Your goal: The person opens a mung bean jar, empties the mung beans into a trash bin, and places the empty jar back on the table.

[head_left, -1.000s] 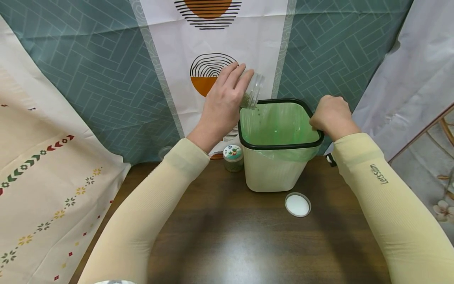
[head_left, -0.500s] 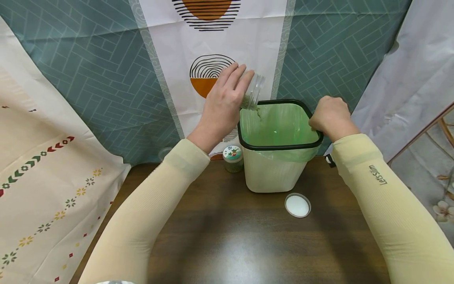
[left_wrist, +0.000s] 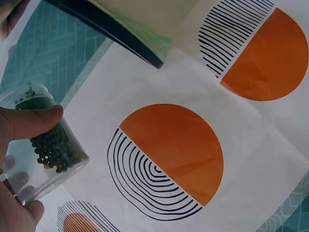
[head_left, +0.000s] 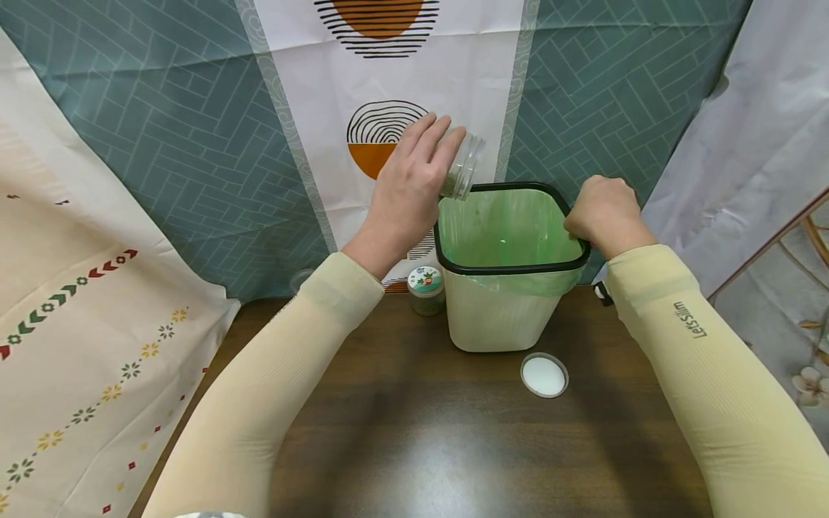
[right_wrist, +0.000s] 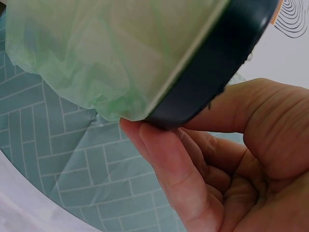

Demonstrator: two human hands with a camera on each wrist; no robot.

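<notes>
My left hand (head_left: 406,176) grips a clear plastic jar (head_left: 463,169), tilted with its mouth over the left rim of a trash can (head_left: 501,313). Small round green grains (left_wrist: 58,150) lie along the jar's lower side; in the left wrist view the thumb (left_wrist: 36,122) presses across the jar. A green bag (head_left: 512,226) lines the white can, held under its black rim. At the can's right corner my right hand (head_left: 607,210) pinches that rim (right_wrist: 193,72) between thumb and fingers.
A second jar (head_left: 425,291) with a printed lid stands left of the can, with green contents. A round white-centred lid (head_left: 544,375) lies in front on the brown wooden table (head_left: 414,439). Patterned cloth (head_left: 188,144) hangs close behind.
Grains were falling from the jar's mouth into the can, in a thicker clump half a second ago. Now none show in the air below it. Both hands have barely moved.
</notes>
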